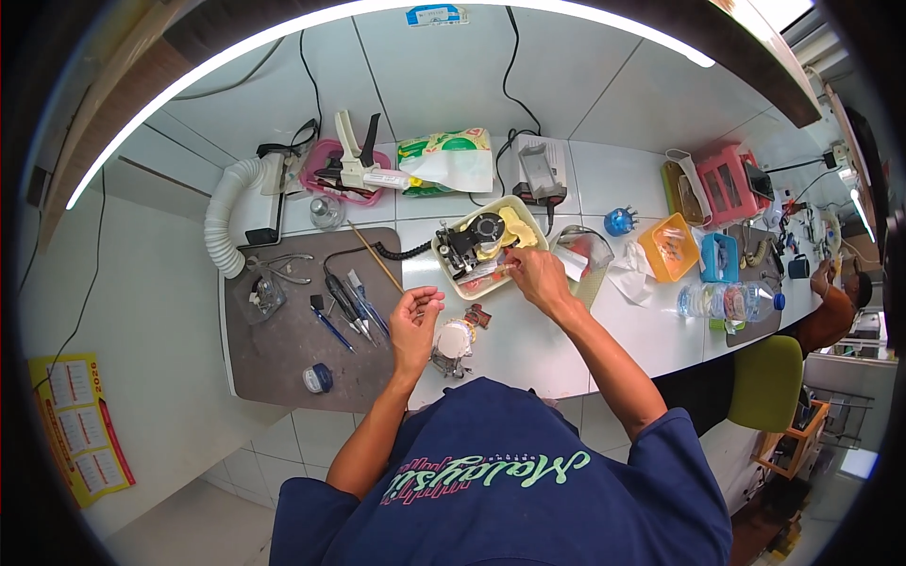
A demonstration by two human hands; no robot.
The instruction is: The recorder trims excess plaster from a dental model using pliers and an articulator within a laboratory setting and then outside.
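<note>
My right hand (542,280) reaches into a cream tray (543,244) from the right. Its fingers are pinched at the tray's near edge, and what they hold I cannot make out. In the tray lie a black and metal articulator-like device (470,241) and several yellow cast pieces (519,229). My left hand (415,316) hovers near the table, its fingers loosely curled and apart from the thumb, with nothing visible in them. Beside it stand a metal frame with a white round cast (455,340) and a small reddish-brown piece (478,316). A thin wooden stick (376,257) ends close to my left fingers.
On the grey mat (274,356) lie a handpiece (342,300), brushes, pliers (283,268) and a small blue-lidded jar (318,378). Behind are a pink basket (377,195) and a white hose (219,217). Rightward stand an orange bin (672,247), a water bottle (727,302) and another person.
</note>
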